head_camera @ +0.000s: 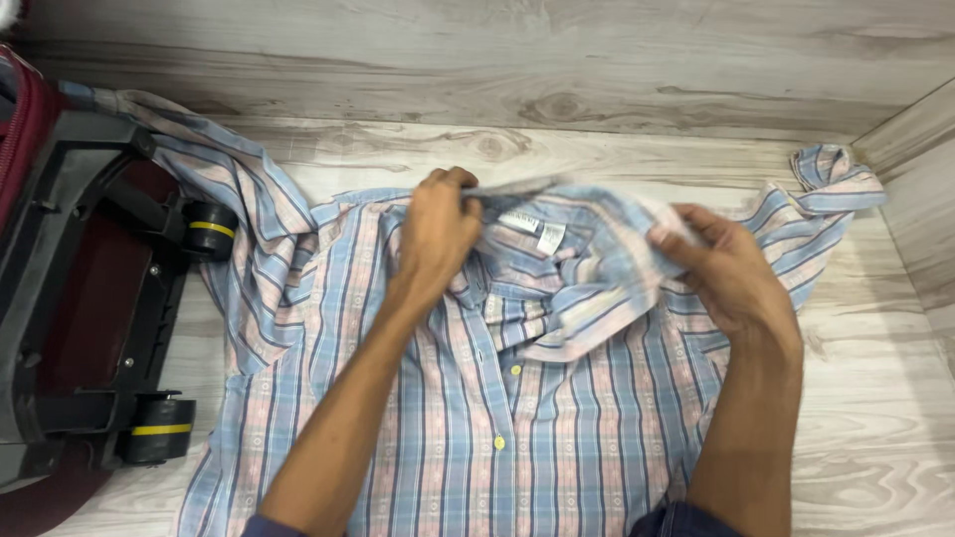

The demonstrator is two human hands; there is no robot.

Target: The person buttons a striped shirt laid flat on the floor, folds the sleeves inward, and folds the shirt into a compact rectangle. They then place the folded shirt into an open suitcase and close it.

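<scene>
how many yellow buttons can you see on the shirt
2. One yellow button sits below the collar; another button lies lower on the plaid shirt. More may be hidden under folds.

- Shirt (pixel 438 398) lies flat on the floor (pixel 617 159) in front of me, collar end away from me.
- My left hand (pixel 438 234) on the collar (pixel 517 224), my right hand (pixel 721 268) on the shoulder area to its right.
- Suitcase (pixel 70 298) at far left, its wheels (pixel 159 430) touching the left sleeve (pixel 214 189).
- Right sleeve (pixel 826 189) reaches the far right corner, by the wall (pixel 925 209).
</scene>
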